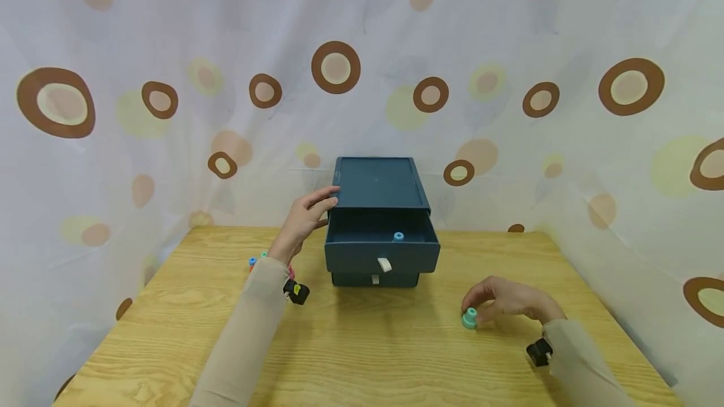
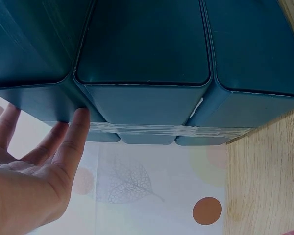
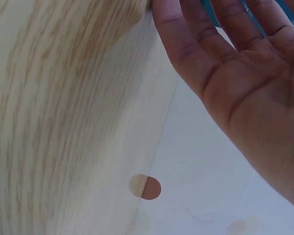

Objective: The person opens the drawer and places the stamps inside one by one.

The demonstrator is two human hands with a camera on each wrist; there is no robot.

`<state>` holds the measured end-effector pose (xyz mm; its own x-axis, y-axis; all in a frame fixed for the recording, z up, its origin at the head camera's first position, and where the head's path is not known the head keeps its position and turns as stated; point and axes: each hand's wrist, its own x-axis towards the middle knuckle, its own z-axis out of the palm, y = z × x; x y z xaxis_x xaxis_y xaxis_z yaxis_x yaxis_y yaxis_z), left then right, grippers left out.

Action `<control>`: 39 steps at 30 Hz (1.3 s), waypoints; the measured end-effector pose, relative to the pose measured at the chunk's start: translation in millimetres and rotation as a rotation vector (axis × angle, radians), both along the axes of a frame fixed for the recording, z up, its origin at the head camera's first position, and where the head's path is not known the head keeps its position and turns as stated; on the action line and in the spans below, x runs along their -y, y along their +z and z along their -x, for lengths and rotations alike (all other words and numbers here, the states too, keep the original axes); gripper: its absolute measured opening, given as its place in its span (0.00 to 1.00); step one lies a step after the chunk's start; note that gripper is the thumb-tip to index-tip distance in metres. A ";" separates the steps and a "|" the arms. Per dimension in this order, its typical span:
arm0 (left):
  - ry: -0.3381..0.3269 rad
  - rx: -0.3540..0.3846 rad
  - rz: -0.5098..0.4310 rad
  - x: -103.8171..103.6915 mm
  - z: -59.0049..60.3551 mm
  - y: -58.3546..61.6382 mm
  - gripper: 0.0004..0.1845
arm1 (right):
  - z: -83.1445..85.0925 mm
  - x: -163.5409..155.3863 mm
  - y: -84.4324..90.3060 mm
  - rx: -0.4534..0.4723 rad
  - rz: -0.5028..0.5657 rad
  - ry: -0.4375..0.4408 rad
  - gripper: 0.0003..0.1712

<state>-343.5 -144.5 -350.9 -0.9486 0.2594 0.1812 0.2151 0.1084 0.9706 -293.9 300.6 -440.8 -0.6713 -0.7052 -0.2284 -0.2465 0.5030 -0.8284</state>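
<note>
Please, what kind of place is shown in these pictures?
Probably a small staged recording corner, not a lived-in room: a wooden table, a spotted curtain hung around it, and a blue drawer box with a few small pieces.

So there's a dark teal two-drawer box [image 1: 378, 206] sitting at the far middle of the wooden table, right up against the spotted curtain. Its top drawer [image 1: 382, 244] is pulled out toward the near side, with a small blue cap-shaped piece [image 1: 398, 237] sitting inside at the back. Both drawers have little white pull tabs. A similar teal-green piece [image 1: 469, 318] stands on the table near right of the box, well apart from it.
</note>
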 end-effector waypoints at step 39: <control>0.021 -0.041 -0.007 -1.8 -2.0 -1.1 0.23 | 7.0 21.7 3.0 -0.063 0.206 -0.183 0.22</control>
